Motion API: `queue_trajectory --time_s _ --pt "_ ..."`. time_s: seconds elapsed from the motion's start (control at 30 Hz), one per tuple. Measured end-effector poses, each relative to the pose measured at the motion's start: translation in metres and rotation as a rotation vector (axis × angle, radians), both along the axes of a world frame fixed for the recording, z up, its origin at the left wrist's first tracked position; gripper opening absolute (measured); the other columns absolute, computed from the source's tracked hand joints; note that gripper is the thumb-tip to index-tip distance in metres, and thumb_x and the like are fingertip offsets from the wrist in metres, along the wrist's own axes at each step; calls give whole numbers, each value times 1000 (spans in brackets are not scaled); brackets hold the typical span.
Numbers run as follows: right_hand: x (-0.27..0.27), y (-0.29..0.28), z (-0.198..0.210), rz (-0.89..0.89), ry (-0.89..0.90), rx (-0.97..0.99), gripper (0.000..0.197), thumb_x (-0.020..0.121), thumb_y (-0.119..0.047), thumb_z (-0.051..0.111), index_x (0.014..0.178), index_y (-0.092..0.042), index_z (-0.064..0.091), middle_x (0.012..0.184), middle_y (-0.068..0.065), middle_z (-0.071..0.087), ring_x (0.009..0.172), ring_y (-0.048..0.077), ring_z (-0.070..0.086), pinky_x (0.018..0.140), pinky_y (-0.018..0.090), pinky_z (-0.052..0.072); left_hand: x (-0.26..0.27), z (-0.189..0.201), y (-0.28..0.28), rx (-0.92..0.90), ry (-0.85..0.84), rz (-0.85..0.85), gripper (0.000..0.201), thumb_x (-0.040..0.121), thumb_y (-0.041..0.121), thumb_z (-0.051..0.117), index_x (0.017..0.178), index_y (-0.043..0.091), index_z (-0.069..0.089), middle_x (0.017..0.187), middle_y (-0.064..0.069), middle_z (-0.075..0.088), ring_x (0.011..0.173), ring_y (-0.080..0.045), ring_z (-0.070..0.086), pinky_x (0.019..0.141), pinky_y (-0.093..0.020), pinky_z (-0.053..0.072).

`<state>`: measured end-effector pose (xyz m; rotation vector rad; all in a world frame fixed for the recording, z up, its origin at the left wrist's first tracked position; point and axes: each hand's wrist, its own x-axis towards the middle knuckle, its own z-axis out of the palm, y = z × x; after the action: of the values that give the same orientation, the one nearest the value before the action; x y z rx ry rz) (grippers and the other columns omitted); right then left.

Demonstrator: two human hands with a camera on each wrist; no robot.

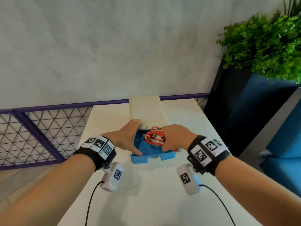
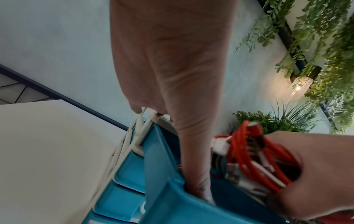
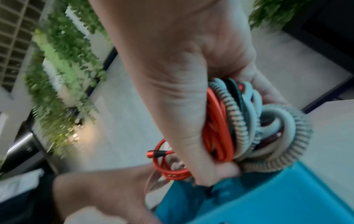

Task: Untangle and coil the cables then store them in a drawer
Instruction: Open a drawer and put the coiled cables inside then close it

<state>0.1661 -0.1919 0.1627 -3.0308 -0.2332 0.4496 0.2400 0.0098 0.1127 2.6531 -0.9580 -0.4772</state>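
A blue drawer [image 1: 153,157] stands pulled out of a cream drawer unit [image 1: 146,111] on the white table [image 1: 154,196]. My right hand [image 1: 174,137] grips a bundle of coiled cables [image 1: 155,137] just above the drawer's right side. The right wrist view shows orange cable loops [image 3: 218,128] and a ribbed white cable [image 3: 277,144] inside the fist. My left hand [image 1: 129,136] lies along the drawer's left wall [image 2: 159,166]. Its straight fingers touch the unit's front edge, and its thumb [image 2: 195,174] reaches down into the drawer's front left corner.
A leafy plant [image 1: 268,43] in a dark planter [image 1: 236,115] stands right of the table, with a blue seat [image 1: 285,137] beside it. A purple railing with wire mesh [image 1: 40,128] runs along the left. More blue drawers [image 2: 126,189] sit below the pulled-out one.
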Motion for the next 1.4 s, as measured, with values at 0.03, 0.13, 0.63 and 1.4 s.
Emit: queue_trajectory --time_s 0.03,0.13,0.63,1.4 --pt "-2 6 -1 1 -15 -55 33 73 -30 68 102 -17 58 76 -2 57 71 21 58 61 28 48 0 0 0 -2 -2 1 122 57 49 85 145 15 8 147 1 10 139 -15 10 114 -24 12" --pt "-6 25 -1 11 -32 -191 14 82 -24 58 89 -14 51 68 -2 46 59 16 47 62 27 42 -2 1 -1 -4 -7 18 123 57 47 86 146 14 8 150 -1 9 141 -16 9 116 -25 11" --pt "-2 43 17 49 117 -367 17 83 -22 61 96 -14 52 73 -1 50 79 19 53 75 30 42 -4 5 2 -14 14 23 115 63 43 83 149 13 14 155 0 7 145 -14 6 119 -30 12" --pt "-4 40 -29 -254 -10 300 79 88 -64 45 140 -6 29 131 17 44 115 34 52 92 40 48 -8 -24 -8 -253 -234 215 47 91 34 58 134 16 52 138 -5 48 129 -29 43 104 -44 40"
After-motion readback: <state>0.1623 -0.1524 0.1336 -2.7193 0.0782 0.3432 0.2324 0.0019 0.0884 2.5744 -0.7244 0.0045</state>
